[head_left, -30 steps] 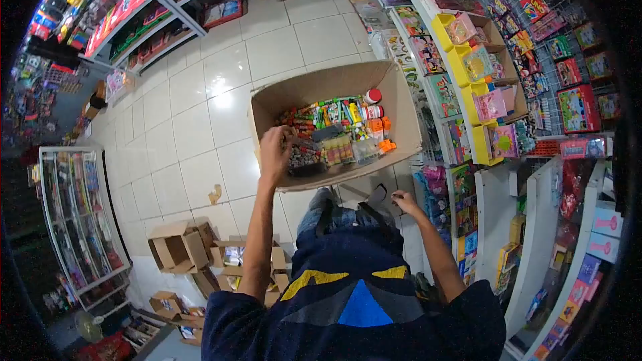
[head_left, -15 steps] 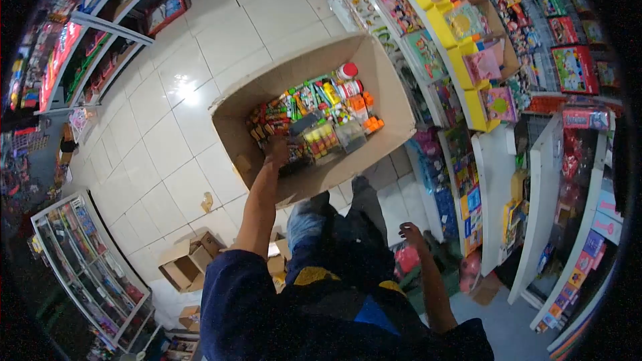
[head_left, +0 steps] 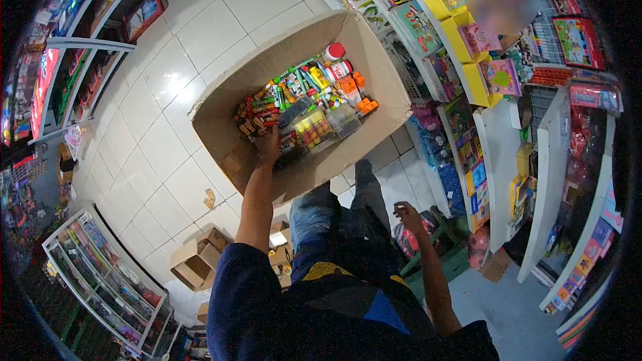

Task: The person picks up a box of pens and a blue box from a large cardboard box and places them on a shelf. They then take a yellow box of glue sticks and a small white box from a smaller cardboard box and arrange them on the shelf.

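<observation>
A large cardboard box [head_left: 234, 80] holds a heap of small colourful goods. My left hand [head_left: 269, 146] reaches into its near left part and touches small orange-and-dark packets [head_left: 257, 122]; its fingertips are lost among them, so its grip does not show. Just right of that hand lie a dark grey item [head_left: 295, 111] and a clear pack with yellow and red pieces [head_left: 313, 130]. Farther right are white bottles with red lids [head_left: 334, 52] and orange pieces [head_left: 366, 105]. Outside the box, my right hand [head_left: 408, 216] hangs at my side, holding nothing, its loosely bent fingers apart.
Shelves of toys and books [head_left: 461, 80] run along the right, with yellow display bins [head_left: 447, 23]. White shelving [head_left: 90, 43] stands at upper left, a glass-front display case [head_left: 107, 281] at lower left. Small open cartons [head_left: 194, 264] sit on the tiled floor [head_left: 157, 154].
The view has shifted a little, so the box appears slightly lower left. My left hand is still among the packets, now more clearly visible. My right hand still hangs at my side.
</observation>
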`<state>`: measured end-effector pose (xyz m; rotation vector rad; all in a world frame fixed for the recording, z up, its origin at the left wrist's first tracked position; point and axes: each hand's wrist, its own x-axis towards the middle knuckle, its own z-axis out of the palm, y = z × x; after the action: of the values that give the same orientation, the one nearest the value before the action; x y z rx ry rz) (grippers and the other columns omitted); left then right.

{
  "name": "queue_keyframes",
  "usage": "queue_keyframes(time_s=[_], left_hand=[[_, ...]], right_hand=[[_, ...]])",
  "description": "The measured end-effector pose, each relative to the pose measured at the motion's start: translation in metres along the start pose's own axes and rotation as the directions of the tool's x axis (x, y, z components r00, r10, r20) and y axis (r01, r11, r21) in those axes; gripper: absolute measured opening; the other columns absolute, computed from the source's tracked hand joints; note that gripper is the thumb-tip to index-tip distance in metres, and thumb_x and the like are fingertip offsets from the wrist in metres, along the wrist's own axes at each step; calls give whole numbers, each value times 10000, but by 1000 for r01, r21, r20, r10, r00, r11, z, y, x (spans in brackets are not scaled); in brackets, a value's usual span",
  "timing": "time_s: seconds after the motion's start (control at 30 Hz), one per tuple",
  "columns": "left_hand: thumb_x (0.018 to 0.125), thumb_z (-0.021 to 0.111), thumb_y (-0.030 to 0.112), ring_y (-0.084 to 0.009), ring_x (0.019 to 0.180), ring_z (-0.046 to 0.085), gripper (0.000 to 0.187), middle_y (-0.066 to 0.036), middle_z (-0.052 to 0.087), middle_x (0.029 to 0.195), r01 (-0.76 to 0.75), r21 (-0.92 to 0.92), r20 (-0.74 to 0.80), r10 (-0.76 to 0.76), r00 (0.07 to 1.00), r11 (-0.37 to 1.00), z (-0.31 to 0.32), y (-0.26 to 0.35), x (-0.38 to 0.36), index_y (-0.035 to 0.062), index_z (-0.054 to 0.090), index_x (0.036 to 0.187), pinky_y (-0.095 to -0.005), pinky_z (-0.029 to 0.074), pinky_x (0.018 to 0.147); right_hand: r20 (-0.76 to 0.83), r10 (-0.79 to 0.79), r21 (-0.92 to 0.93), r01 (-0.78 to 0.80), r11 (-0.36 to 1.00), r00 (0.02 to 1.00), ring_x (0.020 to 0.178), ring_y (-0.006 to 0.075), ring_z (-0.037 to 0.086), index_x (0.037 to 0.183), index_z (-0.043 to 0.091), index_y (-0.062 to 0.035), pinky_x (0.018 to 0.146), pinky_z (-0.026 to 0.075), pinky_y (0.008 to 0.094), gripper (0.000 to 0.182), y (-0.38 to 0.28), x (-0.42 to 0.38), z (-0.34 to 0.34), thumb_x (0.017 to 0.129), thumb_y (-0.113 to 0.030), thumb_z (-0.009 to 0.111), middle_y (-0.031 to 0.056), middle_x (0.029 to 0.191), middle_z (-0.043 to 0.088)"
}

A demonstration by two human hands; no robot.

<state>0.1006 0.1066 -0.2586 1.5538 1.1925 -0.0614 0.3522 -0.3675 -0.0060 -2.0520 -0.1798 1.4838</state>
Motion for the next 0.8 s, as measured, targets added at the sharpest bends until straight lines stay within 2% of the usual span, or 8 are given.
queue_keyframes(time_s=[0.1,0.17,0.23,0.33,0.43,0.5,0.57,0.8], left_hand=[[933,478,313,-315,1217,446,428,-209,463,1309,130,-477,99,-94,991,869,-7,11,0,68,483,1284,-473,353,1001],[939,483,315,-299,1180,474,445,-202,489,1275,83,-306,171,-31,985,948,-22,25,4,51,476,1297,-444,391,966],[930,512,280,-277,1107,527,445,-179,543,1202,-163,370,288,53,956,915,-46,43,-4,31,471,1296,-440,441,896],[871,600,157,-236,884,611,427,-151,607,1047,182,1,241,-177,954,983,-89,167,-67,17,482,1257,-382,507,729],[811,653,56,-191,694,618,378,-129,631,927,-41,25,-84,43,996,999,-98,225,-111,-2,508,1155,-326,513,582],[805,662,73,-148,660,600,286,-104,624,878,-231,-364,-68,222,973,902,-104,249,-133,-31,528,1036,-281,497,535],[838,658,94,-130,641,598,225,-95,628,859,-273,-274,-74,263,962,922,-108,304,-165,-24,581,1014,-256,487,529],[852,647,74,-121,628,609,273,-78,627,776,-450,-327,317,544,777,831,-38,414,-209,8,510,1080,-235,465,499]], right_hand=[[-41,-17,-8,17,1000,999,803,139,615,1086,577,-63,682,479,286,267,-33,3,0,897,-251,589,55,874,648],[-54,-38,-36,37,999,998,792,142,612,1082,583,-68,674,475,281,266,-42,8,-1,899,-261,586,54,865,649],[-58,-99,-79,95,992,993,787,167,642,1062,579,-48,708,500,295,234,-40,14,-3,886,-201,596,94,873,661],[-77,-224,-152,211,966,971,802,179,643,1054,582,-35,717,504,320,244,-55,16,-7,877,-200,608,98,877,663],[-151,-351,-282,300,911,924,838,204,641,1058,581,-27,728,503,326,252,-105,10,-5,870,-192,618,105,906,661],[-172,-408,-127,391,912,897,867,233,630,1055,585,-25,763,499,333,259,-142,6,-1,858,-186,632,108,920,649],[-174,-588,-238,545,804,790,951,255,597,1108,564,-32,815,489,344,314,-173,6,0,848,-188,644,134,1035,602],[-151,-865,-451,745,491,479,1081,292,530,1222,506,-106,896,457,385,464,-285,-79,-21,812,-226,687,133,1171,503]])
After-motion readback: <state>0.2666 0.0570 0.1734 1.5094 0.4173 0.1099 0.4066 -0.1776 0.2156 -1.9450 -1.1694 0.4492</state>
